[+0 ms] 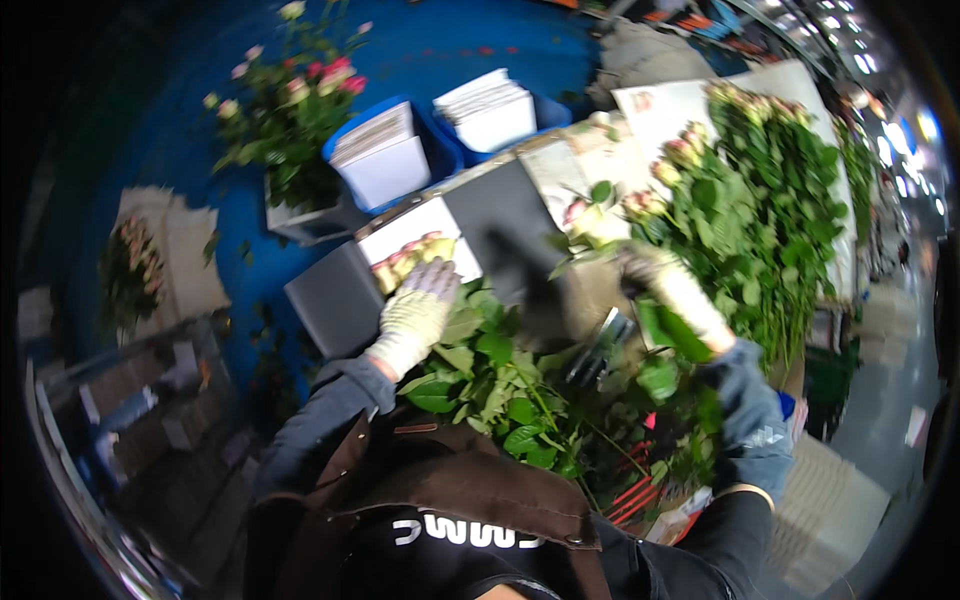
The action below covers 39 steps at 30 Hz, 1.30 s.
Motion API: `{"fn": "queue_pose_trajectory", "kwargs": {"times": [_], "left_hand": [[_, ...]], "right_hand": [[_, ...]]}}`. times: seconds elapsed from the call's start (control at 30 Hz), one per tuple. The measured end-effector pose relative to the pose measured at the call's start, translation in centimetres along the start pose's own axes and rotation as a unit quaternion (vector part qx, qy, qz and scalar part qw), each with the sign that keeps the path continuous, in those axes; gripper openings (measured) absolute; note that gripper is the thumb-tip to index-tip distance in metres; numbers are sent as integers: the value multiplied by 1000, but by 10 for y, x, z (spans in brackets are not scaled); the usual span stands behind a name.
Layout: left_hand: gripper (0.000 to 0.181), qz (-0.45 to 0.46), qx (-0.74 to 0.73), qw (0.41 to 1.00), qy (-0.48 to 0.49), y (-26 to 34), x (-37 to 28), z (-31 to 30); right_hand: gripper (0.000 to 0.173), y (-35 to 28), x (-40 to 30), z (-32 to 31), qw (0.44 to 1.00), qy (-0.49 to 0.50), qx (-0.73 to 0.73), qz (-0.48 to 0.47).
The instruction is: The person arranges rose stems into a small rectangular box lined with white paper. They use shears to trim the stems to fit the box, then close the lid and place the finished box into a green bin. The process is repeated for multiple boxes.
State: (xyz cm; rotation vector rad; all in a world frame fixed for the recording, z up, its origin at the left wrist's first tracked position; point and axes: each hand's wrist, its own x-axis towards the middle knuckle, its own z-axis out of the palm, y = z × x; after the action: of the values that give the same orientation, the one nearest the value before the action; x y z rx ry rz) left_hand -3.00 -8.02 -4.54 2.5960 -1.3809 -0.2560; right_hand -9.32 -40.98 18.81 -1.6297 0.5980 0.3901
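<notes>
My left hand (pixel 422 307), in a pale knit glove with greyish fingers, lies flat over a row of yellow-pink roses (pixel 409 260). The roses rest on a white sheet (pixel 416 221), their leafy stems (pixel 480 345) running toward my apron. My right hand (pixel 656 274), gloved and motion-blurred, appears closed around the stem of a single rose (pixel 596 223), its pink-cream head pointing left. Between the hands is a dark grey panel (pixel 499 206) on the bench, with shadows across it. A black tool or fixture (pixel 604 341), blurred, is below the right hand.
Many roses (pixel 772 180) are piled on the right. Two blue bins (pixel 442 142) with upright white card sheets stand beyond the bench edge. A bucket (pixel 300 217) of pink roses is at the upper left. Red bars (pixel 634 499) show among leaves near my waist. Stacked sheets (pixel 821 510) stand lower right.
</notes>
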Motion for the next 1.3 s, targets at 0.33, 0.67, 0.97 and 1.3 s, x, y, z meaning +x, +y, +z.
{"fn": "queue_pose_trajectory", "kwargs": {"times": [0.33, 0.67, 0.97, 1.3], "left_hand": [[50, -124, -141, 982, -14, 7, -13, 14], [53, -160, -207, 938, 226, -12, 18, -55], [60, -16, -78, 997, 18, 11, 16, 4], [55, -5, -32, 999, -17, 11, 13, -5]], "right_hand": [[18, 179, 118, 196, 974, 102, 193, -51], [31, 177, 119, 220, 970, 218, 24, -100], [41, 165, 107, 198, 993, 97, -51, -45], [33, 34, 299, 206, 942, 112, -244, -200]]}}
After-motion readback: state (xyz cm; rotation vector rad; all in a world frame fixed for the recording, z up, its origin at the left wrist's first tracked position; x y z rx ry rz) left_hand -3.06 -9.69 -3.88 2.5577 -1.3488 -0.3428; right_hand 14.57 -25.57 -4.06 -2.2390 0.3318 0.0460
